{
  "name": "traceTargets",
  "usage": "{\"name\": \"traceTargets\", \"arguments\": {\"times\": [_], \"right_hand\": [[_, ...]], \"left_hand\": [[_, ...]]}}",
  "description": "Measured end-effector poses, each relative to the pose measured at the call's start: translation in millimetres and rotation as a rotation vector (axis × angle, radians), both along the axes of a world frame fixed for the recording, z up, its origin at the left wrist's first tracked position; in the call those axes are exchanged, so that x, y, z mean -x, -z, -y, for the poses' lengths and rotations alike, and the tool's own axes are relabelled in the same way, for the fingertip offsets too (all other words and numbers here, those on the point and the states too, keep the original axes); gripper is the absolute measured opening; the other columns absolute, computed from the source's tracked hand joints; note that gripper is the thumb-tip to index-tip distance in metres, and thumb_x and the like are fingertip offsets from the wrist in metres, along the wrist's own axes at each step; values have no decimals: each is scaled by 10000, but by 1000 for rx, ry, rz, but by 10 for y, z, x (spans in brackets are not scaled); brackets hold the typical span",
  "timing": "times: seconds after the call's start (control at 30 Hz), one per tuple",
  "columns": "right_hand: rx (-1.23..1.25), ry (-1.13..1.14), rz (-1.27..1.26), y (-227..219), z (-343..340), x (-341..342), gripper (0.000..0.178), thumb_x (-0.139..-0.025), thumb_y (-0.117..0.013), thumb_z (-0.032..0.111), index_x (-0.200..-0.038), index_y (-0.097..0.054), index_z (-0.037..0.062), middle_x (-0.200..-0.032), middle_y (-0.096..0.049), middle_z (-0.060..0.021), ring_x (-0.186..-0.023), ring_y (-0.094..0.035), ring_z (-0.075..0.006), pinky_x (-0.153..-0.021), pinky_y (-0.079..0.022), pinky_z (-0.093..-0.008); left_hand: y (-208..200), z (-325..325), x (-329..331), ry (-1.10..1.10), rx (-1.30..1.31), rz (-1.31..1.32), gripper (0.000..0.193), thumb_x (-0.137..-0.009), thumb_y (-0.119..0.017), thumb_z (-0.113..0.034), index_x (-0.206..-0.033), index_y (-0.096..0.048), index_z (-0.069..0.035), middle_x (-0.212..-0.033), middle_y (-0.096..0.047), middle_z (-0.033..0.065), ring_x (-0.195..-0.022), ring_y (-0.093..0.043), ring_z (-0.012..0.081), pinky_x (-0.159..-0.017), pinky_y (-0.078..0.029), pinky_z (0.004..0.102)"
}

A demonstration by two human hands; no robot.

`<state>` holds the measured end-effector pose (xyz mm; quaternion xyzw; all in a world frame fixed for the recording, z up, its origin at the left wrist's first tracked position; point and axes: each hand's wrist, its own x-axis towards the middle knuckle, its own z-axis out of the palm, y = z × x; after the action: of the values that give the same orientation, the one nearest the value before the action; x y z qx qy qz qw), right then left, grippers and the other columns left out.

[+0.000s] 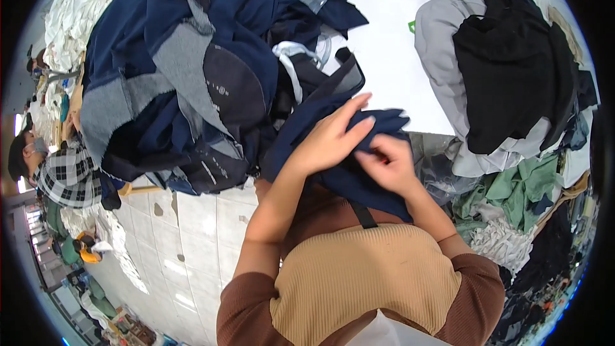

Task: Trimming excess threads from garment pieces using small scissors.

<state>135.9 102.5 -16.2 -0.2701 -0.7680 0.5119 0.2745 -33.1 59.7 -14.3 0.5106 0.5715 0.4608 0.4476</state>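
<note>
Head: navy cloth [365,182] at table edge [432,126]

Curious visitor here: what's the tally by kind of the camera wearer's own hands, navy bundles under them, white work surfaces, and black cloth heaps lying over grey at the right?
Own hands, left hand and right hand: 2
Navy bundle: 1
White work surface: 1
Black cloth heap: 1
Total: 5

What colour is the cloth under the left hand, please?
The cloth is navy blue; see the head view.
</note>
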Motion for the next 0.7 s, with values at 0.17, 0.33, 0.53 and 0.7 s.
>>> {"name": "traceTargets", "arguments": {"times": [0.17,0.33,0.53,0.7], "right_hand": [[-166,-377,57,-59,-16,-100,195,-711,-731,26,-899,-679,36,-646,-611,-75,-528,-582,-187,-485,-436,-271],[24,-190,126,-107,-178,-291,152,-776,-690,25,-928,-682,37,-814,-675,-80,-607,-603,-138,-540,-469,-245],[-69,53,120,-73,-343,-124,205,-880,-575,51,-1077,-626,28,-856,-600,-26,-652,-490,-74,-584,-381,-190],[412,-105,-136,32,-254,-73,370,-943,-535,178,-1277,-500,23,-978,-548,-22,-707,-432,-36,-620,-371,-190]], "left_hand": [[597,72,101,84,155,586,155,-956,-527,-193,-1006,-556,-49,-857,-522,-71,-798,-469,-3,-734,-390,155],[476,397,35,1,150,594,338,-896,-610,-121,-1189,-458,-46,-1003,-522,-7,-921,-479,42,-844,-405,201],[340,442,-31,-134,127,627,404,-903,-595,-109,-1266,-455,1,-1145,-546,39,-1066,-501,91,-926,-407,229],[149,435,14,-345,203,1125,401,-979,-473,-186,-1318,-426,23,-1249,-540,102,-1122,-542,175,-957,-434,298]]}}
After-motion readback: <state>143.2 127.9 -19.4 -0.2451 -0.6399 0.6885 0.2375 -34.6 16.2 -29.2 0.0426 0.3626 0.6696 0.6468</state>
